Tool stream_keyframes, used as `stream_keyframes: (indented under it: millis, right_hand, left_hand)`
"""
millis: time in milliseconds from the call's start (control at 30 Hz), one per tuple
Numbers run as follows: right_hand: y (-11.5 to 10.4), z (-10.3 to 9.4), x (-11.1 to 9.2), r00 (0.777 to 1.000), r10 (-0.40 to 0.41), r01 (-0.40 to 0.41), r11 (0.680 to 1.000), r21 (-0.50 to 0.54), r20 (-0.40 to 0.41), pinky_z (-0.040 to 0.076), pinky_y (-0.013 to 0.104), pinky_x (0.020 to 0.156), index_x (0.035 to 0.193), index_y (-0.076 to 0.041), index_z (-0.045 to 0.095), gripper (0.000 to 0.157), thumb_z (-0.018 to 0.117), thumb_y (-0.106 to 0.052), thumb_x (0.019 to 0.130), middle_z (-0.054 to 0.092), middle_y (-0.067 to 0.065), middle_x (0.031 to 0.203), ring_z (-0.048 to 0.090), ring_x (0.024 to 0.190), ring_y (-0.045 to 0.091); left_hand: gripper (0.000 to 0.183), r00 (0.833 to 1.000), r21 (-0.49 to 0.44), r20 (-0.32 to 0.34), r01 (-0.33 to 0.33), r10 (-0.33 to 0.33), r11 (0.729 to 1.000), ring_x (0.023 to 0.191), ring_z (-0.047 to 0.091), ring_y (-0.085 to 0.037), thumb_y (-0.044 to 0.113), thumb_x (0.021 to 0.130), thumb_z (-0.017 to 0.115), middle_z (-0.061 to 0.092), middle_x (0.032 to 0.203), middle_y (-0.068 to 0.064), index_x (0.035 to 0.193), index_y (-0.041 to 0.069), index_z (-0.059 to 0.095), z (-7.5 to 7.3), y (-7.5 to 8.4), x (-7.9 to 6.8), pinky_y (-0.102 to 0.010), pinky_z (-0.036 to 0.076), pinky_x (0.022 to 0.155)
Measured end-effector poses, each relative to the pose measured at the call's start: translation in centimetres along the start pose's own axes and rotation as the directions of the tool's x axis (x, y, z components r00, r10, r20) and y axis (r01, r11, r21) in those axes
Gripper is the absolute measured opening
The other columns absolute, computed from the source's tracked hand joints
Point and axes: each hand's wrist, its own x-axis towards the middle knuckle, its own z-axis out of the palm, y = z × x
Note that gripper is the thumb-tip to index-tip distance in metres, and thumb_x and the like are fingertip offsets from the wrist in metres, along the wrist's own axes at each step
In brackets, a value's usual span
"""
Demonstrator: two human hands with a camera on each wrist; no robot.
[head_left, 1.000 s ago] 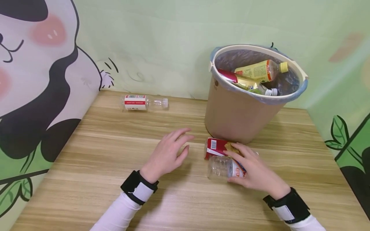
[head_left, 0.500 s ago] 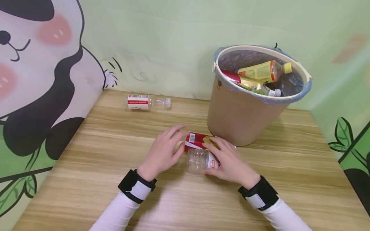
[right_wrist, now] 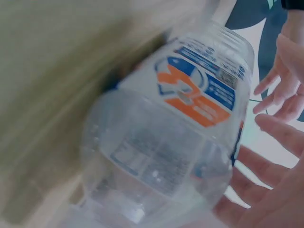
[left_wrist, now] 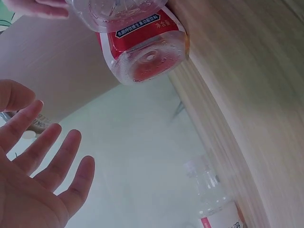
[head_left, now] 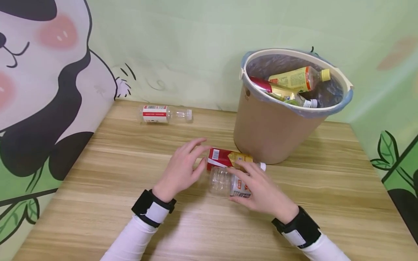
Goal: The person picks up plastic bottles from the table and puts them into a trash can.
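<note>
Currently your right hand (head_left: pixel 261 190) lies over the clear plastic bottle with the orange-and-blue label (head_left: pixel 228 181), fingers curled round its labelled middle; the bottle lies on its side on the wooden surface (head_left: pixel 98 188), near the centre, just in front of the tan plastic bin with the blue liner (head_left: pixel 271 134). Touching it on the far side lies the red-and-gold labelled bottle (head_left: pixel 228 159), white cap towards the bin's foot. Your left hand (head_left: pixel 183 168) holds nothing: fingers spread and relaxed, tips at the red bottle's base end; contact cannot be told. The left wrist view shows the open palm (left_wrist: pixel 33 190) just short of that base (left_wrist: pixel 147 61).

Judged step: gathering the two bottles, grasp on the clear one about set, the red one not yet taken.

Next move calls for: closing your left fingers round the red bottle's body, then lifting both clear of the bin's rim. Bin already holds several bottles; a yellow-labelled one (head_left: pixel 298 78) lies high, so space is limited. Round bottles may roll if nudged.

Third bottle, clear with red-and-white label (head_left: pixel 163 114), lies well apart near the back wall.
</note>
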Motion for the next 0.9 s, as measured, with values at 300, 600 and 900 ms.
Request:
stream_keyframes:
  millis: [300, 600, 900]
  right_hand:
    - [-0.1, 0.6, -0.9, 1.000, 0.001, -0.001, 1.000, 0.000, 0.009, 0.044, 0.048, 0.095, 0.132, -0.013, 0.053, 0.070, 0.078, -0.042, 0.073, 0.051, 0.011, 0.131, 0.046, 0.118, 0.026]
    - [-0.4, 0.6, -1.8, 0.997, 0.021, -0.024, 0.999, 0.043, 0.070, 0.047, 0.046, 0.093, 0.135, -0.015, 0.050, 0.074, 0.076, -0.046, 0.074, 0.050, 0.010, 0.132, 0.046, 0.119, 0.023]
    - [-0.1, 0.8, -2.3, 0.993, 0.045, -0.051, 0.997, 0.053, 0.107, 0.047, 0.044, 0.093, 0.142, -0.021, 0.043, 0.077, 0.071, -0.053, 0.077, 0.047, 0.007, 0.134, 0.045, 0.120, 0.021]
  left_hand:
    - [0.033, 1.000, -0.008, 0.010, -0.019, 0.019, 1.000, 0.119, 0.050, -0.030, 0.013, 0.087, 0.059, 0.053, 0.132, -0.014, 0.120, 0.009, 0.060, 0.0, 0.2, 0.1, -0.049, 0.042, 0.099]
    - [0.036, 0.999, -0.010, 0.035, 0.005, -0.005, 1.000, 0.120, 0.049, -0.027, 0.012, 0.085, 0.060, 0.051, 0.134, -0.010, 0.121, 0.011, 0.060, 0.1, 0.5, 0.0, -0.048, 0.044, 0.097]
    - [0.031, 0.975, -0.018, 0.219, -0.019, 0.023, 1.000, 0.111, 0.056, -0.022, 0.020, 0.090, 0.060, 0.059, 0.123, -0.007, 0.120, 0.012, 0.062, 0.4, 0.7, -0.2, -0.041, 0.047, 0.094]
